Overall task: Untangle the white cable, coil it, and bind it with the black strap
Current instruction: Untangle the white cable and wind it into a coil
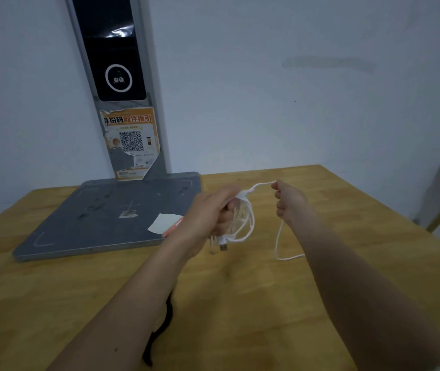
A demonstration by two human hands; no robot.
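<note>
The left hand (pixel 213 210) was curled around a bundle of loops of the white cable (pixel 243 223), holding them above the wooden table (pixel 240 303). The hand looked a little blurred. Below it the loops hung down, and a plug end (pixel 222 247) with a metal tip hung at the bottom of the bundle.

From the top of the bundle one strand went to the right, to the right hand (pixel 288 199). This hand pinched the strand between the fingertips, just beside the left hand and at almost the same height. Under the right hand the cable fell down in a loose loop, and its lower part lay on the table near the right forearm.

The black strap (pixel 160 333) lay on the table close to the person, partly hidden under the left forearm.

Behind the left hand stood a grey scanner stand (pixel 106 218) with a flat base. A white paper (pixel 164 223) and something orange (pixel 173 228) lay on the base corner. An orange sticker (pixel 130 140) with a square code was on its upright post, against the pale wall (pixel 293 103).
</note>
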